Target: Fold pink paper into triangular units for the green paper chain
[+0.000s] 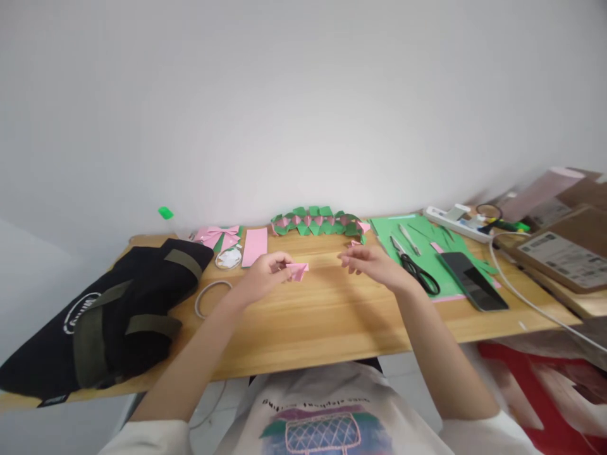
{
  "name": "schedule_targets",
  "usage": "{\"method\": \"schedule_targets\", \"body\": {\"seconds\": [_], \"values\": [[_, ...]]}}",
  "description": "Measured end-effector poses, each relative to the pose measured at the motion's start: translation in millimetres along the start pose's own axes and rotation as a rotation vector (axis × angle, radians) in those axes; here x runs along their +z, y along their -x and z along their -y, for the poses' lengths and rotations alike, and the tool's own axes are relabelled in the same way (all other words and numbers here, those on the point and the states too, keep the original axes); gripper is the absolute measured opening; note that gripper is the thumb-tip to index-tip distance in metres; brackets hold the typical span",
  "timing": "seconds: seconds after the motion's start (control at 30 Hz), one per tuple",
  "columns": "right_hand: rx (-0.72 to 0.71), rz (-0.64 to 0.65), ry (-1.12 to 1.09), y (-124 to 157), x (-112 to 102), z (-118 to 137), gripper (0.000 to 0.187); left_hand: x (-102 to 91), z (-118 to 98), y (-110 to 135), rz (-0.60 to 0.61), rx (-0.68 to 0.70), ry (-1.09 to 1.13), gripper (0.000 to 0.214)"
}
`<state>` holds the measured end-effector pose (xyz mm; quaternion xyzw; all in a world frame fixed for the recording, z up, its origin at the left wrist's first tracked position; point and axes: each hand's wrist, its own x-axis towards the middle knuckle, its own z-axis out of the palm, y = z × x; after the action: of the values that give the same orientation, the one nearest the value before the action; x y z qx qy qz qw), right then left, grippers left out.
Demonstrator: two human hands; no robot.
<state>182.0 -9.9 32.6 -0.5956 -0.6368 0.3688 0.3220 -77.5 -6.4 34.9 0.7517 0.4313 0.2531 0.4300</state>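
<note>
My left hand (266,273) pinches a small folded pink paper piece (298,270) just above the wooden table (327,322). A short way to its right, my right hand (367,262) hovers with its fingers loosely curled and apart; nothing shows in them. Behind both hands, along the wall, lies a chain of folded green and pink paper units (317,221). A flat pink paper strip (255,246) lies just behind my left hand.
A black bag (109,309) fills the table's left end, with a tape ring (211,296) and a pink paper bow (218,237) near it. To the right lie green paper sheets (427,246), black scissors (417,268), a phone (474,278), a power strip (458,221), a white cable and cardboard boxes (564,253).
</note>
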Motion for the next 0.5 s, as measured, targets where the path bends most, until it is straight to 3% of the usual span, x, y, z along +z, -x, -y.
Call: {"method": "schedule_targets", "body": {"seconds": [0.07, 0.17, 0.27, 0.33, 0.43, 0.5], "values": [[-0.126, 0.103, -0.054, 10.9, 2.2, 28.8, 0.03, -6.6, -23.6, 0.6, -0.118, 0.059, 0.103, 0.028], [-0.296, 0.086, -0.091, 21.2, 7.5, 62.4, 0.037, -10.2, -48.0, -4.6, -0.254, 0.128, 0.199, 0.022], [-0.497, -0.16, -0.065, 17.6, 16.5, 79.9, 0.043, -5.7, -57.9, -17.1, -0.346, 0.195, 0.255, 0.018], [-0.569, -0.29, -0.079, 7.3, 21.2, 85.9, 0.034, -1.7, -61.7, -27.0, -0.428, 0.24, 0.34, 0.016], [-0.565, -0.38, -0.16, -12.0, 22.0, 91.6, 0.012, 0.9, -67.1, -40.8, -0.463, 0.323, 0.434, 0.01], [-0.535, -0.387, -0.244, -22.4, 20.2, 93.1, 0.012, 0.3, -67.8, -48.5, -0.476, 0.36, 0.522, 0.007]]}}
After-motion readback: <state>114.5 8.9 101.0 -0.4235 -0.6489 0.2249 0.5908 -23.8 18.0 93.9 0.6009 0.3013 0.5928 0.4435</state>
